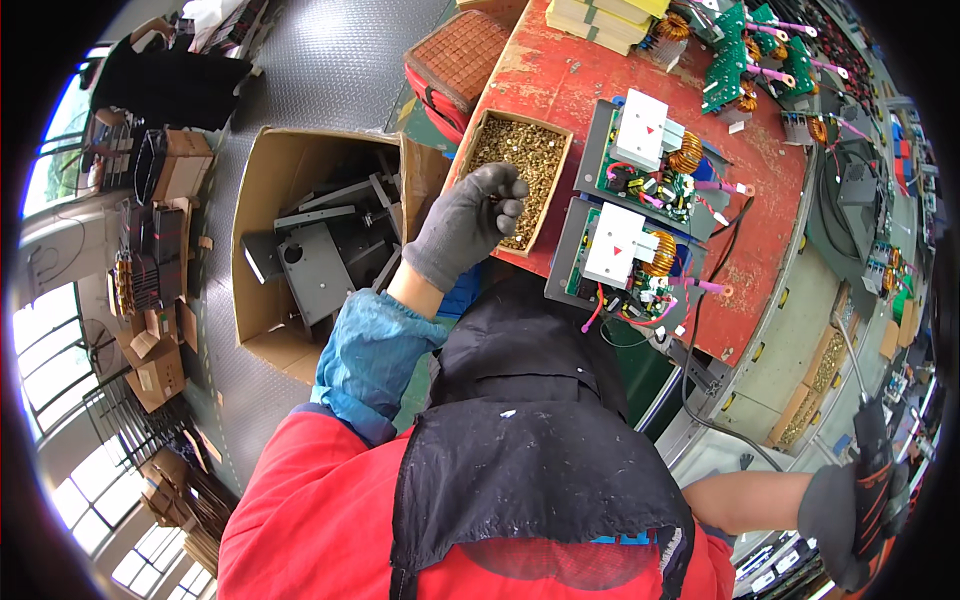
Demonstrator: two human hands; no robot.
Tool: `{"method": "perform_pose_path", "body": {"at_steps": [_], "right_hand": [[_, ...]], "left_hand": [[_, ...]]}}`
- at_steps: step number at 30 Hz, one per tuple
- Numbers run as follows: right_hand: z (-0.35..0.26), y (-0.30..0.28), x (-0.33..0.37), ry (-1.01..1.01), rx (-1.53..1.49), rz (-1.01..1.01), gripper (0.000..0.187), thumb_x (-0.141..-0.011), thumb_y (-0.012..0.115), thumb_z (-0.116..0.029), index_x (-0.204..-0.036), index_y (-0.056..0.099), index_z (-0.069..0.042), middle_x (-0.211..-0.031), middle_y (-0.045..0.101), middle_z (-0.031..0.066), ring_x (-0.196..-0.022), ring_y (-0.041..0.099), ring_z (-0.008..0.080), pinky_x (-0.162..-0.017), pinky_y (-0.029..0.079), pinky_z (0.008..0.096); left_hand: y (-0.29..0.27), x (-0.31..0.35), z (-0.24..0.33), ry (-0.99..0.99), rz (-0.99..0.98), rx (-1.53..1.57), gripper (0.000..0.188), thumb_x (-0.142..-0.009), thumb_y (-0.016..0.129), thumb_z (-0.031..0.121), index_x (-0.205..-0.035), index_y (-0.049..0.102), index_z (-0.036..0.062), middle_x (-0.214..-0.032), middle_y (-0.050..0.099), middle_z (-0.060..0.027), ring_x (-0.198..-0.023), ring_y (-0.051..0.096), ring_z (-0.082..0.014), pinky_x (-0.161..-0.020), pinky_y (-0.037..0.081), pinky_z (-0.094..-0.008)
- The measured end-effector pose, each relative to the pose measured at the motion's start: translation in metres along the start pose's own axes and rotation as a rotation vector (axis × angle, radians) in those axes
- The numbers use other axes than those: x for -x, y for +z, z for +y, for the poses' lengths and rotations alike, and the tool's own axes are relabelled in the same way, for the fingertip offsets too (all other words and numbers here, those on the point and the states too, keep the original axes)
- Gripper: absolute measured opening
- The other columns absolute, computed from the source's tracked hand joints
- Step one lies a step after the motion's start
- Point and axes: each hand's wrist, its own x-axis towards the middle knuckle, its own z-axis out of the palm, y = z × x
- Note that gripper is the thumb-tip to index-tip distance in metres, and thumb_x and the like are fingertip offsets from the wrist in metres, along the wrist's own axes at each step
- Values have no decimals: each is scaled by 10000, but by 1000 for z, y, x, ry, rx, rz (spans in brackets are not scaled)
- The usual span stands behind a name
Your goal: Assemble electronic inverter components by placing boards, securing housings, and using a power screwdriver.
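My left hand [465, 225], in a grey glove, is over the near left part of a small cardboard box [553, 195] of brass-coloured screws [530, 155]. Its fingers are curled in, and whatever they may hold is hidden. Far out to the right, my gloved right hand [832, 522] is wrapped round a black and orange power screwdriver [872, 485], its long thin shaft pointing up and away. To the right of the screw box, two circuit-board assemblies lie side by side, each with a white plate [612, 245], copper coils and pink-sleeved leads.
A red worn workbench [765, 220] carries more green boards [726, 72] and a yellow stack [598, 22]. Left of me stands an open carton [262, 290] of dark metal brackets [315, 262]. A black cable [690, 370] hangs over the bench's right edge. A red woven-topped seat [462, 58] stands beyond.
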Motion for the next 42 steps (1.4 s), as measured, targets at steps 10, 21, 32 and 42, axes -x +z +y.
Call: {"method": "perform_pose_path", "body": {"at_steps": [10, 21, 32, 42], "right_hand": [[14, 92, 133, 559, -371, -362, 561, -682, 799, -563, -812, 465, -131, -830, 532, -15, -744, 513, 73, -678, 382, 201], [20, 99, 141, 698, -352, -483, 576, -668, 778, -609, -843, 508, -131, -781, 552, -9, -743, 519, 113, -684, 435, 223], [27, 90, 135, 752, -299, -565, 607, -669, 762, -659, -870, 528, -136, -810, 548, -1, -734, 506, 121, -666, 436, 230], [28, 103, 128, 737, -302, -492, 546, -723, 754, -603, -896, 544, -129, -814, 538, -1, -739, 521, 86, -644, 402, 215]], "left_hand": [[114, 35, -56, -312, -184, -119, 334, -999, 534, 385, -1008, 559, 52, -801, 547, -14, -619, 473, -83, -558, 416, -218], [115, 34, -69, -335, -220, -146, 431, -968, 540, 492, -922, 543, 64, -740, 499, 5, -571, 417, -59, -510, 365, -200], [120, 30, -67, -280, -232, -378, 436, -959, 551, 508, -891, 551, 78, -723, 544, 6, -538, 444, -61, -497, 379, -209], [120, 23, -70, -267, -268, -550, 474, -955, 512, 564, -883, 563, 98, -685, 536, 21, -529, 444, -45, -471, 351, -193]]}}
